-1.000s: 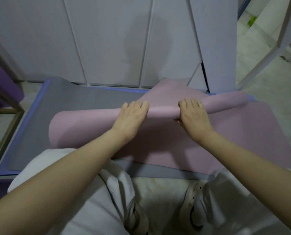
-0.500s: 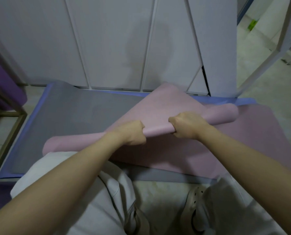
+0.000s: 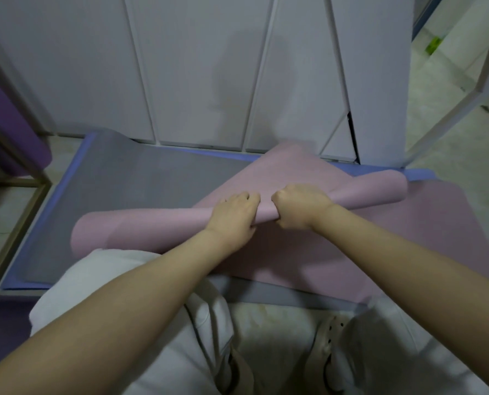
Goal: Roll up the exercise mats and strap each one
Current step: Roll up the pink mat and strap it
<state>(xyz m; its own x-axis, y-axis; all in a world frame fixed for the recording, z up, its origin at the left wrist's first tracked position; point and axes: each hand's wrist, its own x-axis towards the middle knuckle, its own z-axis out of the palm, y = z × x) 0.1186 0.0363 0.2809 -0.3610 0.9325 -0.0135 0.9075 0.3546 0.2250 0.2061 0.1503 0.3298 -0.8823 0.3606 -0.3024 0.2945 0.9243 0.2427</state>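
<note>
Since a second ago: fingers that lay flat over the roll have curled in, and the two hands have closed toward each other at mid-roll.

Nearest: knees in pale trousers (image 3: 109, 280), one light shoe (image 3: 327, 340) on the tiled floor (image 3: 266, 317). Person is crouched at the mat's edge.

Left hand (image 3: 233, 216) is wrapped over the top of the pink mat (image 3: 140, 229), fingers hooked round the roll. Right hand (image 3: 300, 208) is fisted tight on the same roll, just beside the left.

Pink mat is partly rolled and lies slantwise. One flat stretch runs to the right and a loose corner rises behind the hands.

Handling, as judged: light, soft foam that bends readily. The roll is wider at the ends than at the grip, so it will likely cone or slacken. A wider hold, hands nearer the ends, should keep it even. No strap seen.

Beneath: a grey mat (image 3: 129, 181) with a blue edge, spread flat on the floor.

Left: a wooden rack (image 3: 18, 201) holding a purple roll (image 3: 6, 124).

Far: white cupboard doors (image 3: 203, 81), with the person's shadow on them.
</note>
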